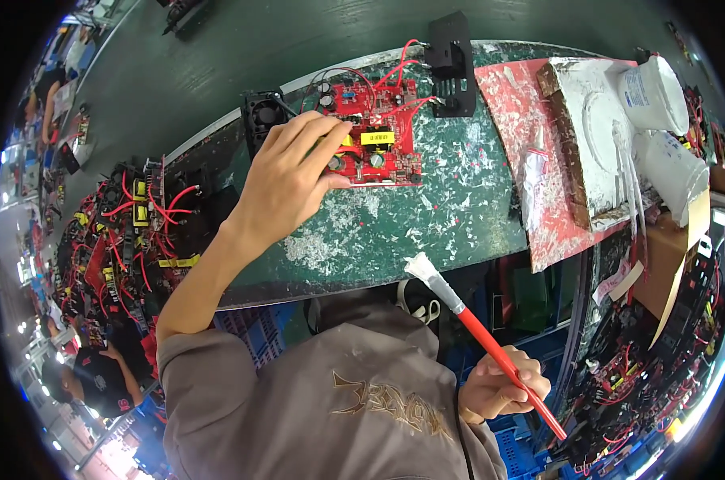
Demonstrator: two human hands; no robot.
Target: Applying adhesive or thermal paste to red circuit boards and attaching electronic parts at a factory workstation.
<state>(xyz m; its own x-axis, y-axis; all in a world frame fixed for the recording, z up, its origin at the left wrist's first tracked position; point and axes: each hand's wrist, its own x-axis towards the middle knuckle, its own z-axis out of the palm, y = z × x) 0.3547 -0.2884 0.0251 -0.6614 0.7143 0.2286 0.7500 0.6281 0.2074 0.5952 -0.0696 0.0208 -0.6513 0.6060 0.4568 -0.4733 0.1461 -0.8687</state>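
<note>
Right grip [506, 386]: clasping one brush [481, 335] | Left grip [289, 174]: on one board [401, 166], closure unclear

See a white-smeared red sheet [502, 96] at right with a white tube [534, 188] on it, and a cardboard box [668, 260] beyond. Note one tangled heap of electronics [130, 240] at left, a second heap [618, 376] at lower right, a blue crate [516, 454] low down, and a dark-shirted co-worker [102, 380] at lower left.

The single fisheye view looks steeply down from the wearer's head at close range, the desk [474, 228] crossing mid-frame, the wearer's torso [298, 400] at lower centre.
</note>
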